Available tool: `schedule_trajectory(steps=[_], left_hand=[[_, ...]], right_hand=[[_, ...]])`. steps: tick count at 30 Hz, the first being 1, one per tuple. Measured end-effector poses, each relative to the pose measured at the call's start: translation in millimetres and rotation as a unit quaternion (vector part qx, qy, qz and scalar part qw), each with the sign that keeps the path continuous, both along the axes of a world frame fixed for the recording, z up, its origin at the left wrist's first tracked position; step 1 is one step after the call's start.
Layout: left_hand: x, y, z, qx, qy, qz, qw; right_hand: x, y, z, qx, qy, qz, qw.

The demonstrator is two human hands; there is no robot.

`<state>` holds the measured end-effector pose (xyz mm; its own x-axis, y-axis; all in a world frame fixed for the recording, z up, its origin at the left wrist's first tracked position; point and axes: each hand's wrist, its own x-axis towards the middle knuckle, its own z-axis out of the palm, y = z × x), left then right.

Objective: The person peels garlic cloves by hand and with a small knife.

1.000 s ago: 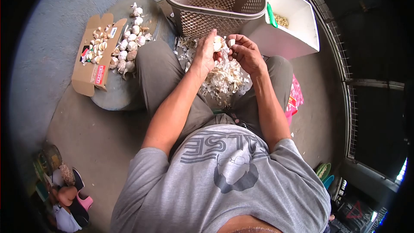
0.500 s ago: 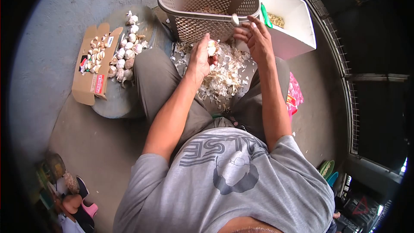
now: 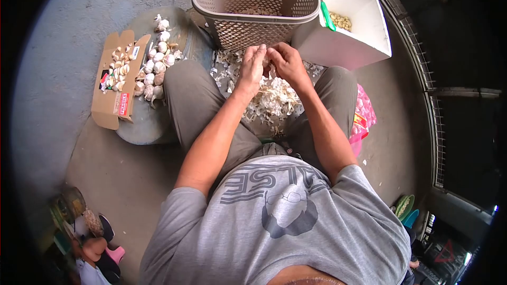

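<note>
My left hand [image 3: 251,69] is curled around garlic, which is mostly hidden by the fingers. Against it, my right hand [image 3: 288,64] presses its bent fingertips, pinching at the same garlic between the two hands. Below them a heap of papery garlic skins [image 3: 274,98] lies between my knees. Just beyond my hands stands a brown perforated basket [image 3: 253,32] with some pale material at its bottom. To its right is a white foam box [image 3: 338,47] holding peeled garlic cloves [image 3: 340,21], with a green-handled tool [image 3: 327,17] at its rim.
On a round surface [image 3: 142,136] to my left lie whole garlic bulbs [image 3: 157,66] and an opened cardboard box [image 3: 108,108] with loose cloves [image 3: 120,67]. A pink bag [image 3: 363,113] rests by my right knee. Another person [image 3: 94,250] is partly visible at lower left.
My right hand has come down from beside the basket rim, where a pale clove was at its fingertips or in the air, to meet my left hand. My left hand keeps its garlic.
</note>
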<state>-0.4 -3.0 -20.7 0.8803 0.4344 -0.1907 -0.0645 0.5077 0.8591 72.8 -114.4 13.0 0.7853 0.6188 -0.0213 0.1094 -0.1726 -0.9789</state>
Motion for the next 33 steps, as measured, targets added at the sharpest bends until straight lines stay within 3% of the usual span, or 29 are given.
schedule_trajectory(steps=[5, 7, 10, 11, 17, 23, 27, 30, 33], left_hand=[[8, -4, -19, 0.151, 0.0, 0.03, 0.988], [8, -6, -22, 0.234, 0.03, 0.06, 0.97], [-2, -2, 9, -0.002, 0.055, 0.02, 0.998], [-3, -3, 14, -0.032, 0.033, 0.026, 0.999], [-5, 4, 12, -0.095, 0.068, 0.048, 0.992], [-7, 6, 14, -0.135, 0.051, 0.022, 0.989], [-14, 6, 33, -0.186, 0.137, -0.017, 0.973], [-15, 12, 23, -0.172, 0.147, -0.057, 0.972], [-14, 13, 7, -0.184, 0.168, -0.044, 0.967]], right_hand=[[-1, -3, -4, 0.071, 0.173, -0.024, 0.982], [-5, 6, -10, 0.078, 0.099, -0.031, 0.992], [-8, 13, -12, 0.078, 0.033, -0.025, 0.996], [-11, 14, -12, 0.076, 0.019, -0.021, 0.997], [-18, 15, -13, 0.008, -0.089, 0.018, 0.996], [-20, 13, -4, -0.011, -0.062, 0.001, 0.998], [-22, 9, 7, -0.002, -0.128, 0.009, 0.992], [-26, 10, 1, 0.026, -0.109, 0.005, 0.994], [-32, 5, 12, -0.033, -0.174, 0.026, 0.984]])
